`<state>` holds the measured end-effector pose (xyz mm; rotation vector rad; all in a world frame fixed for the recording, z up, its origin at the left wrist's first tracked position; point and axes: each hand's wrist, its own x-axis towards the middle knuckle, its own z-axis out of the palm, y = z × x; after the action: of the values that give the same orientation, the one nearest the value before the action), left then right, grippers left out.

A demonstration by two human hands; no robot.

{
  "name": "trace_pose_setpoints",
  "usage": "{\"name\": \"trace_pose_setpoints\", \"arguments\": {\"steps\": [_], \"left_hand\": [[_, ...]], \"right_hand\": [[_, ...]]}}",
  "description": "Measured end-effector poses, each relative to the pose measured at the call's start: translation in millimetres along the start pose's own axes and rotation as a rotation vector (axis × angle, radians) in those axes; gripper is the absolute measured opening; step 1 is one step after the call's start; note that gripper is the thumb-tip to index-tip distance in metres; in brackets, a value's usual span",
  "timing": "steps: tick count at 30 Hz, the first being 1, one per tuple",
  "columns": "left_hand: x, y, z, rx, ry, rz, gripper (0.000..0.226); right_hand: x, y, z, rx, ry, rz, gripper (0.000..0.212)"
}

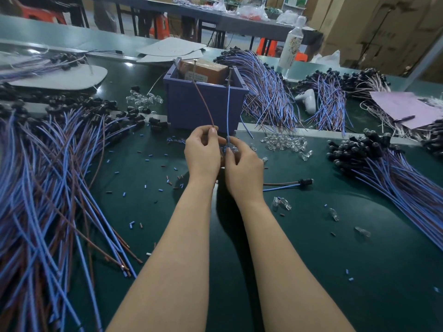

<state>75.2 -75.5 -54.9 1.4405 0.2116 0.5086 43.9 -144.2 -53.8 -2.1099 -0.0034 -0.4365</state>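
Brown wire and blue wire rise from a worker's two hands, held just above the green tabletop in front of a blue bin. The left grip pinches the brown wire between thumb and fingertips. The right grip is curled round the foot of the blue wire. A small clear part shows between the fingertips, though how the wire ends meet it cannot be made out. The step in hand appears to be seating the two wire ends in that part. The next move likely calls for a steady pinch on both wires and a straight, gentle push so neither end bends. Loose wires are heaped at left, finished leads with black sockets at right, and spare clear parts lie just beyond the hands.
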Motion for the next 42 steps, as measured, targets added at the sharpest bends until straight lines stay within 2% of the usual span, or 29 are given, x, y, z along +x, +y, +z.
{"name": "trace_pose_setpoints", "arguments": {"steps": [30,42], "left_hand": [[1.9,-3.2,1.8,-0.039,-0.039,-0.016,0.013],[2.2,-3.9,2.4,-0.036,-0.031,-0.009,0.013]], "right_hand": [[0.7,0.0,-1.2,0.037,0.0,-0.014,0.032],[0.8,-3.8,-2.8,0.089,0.057,0.019,0.029]]}}
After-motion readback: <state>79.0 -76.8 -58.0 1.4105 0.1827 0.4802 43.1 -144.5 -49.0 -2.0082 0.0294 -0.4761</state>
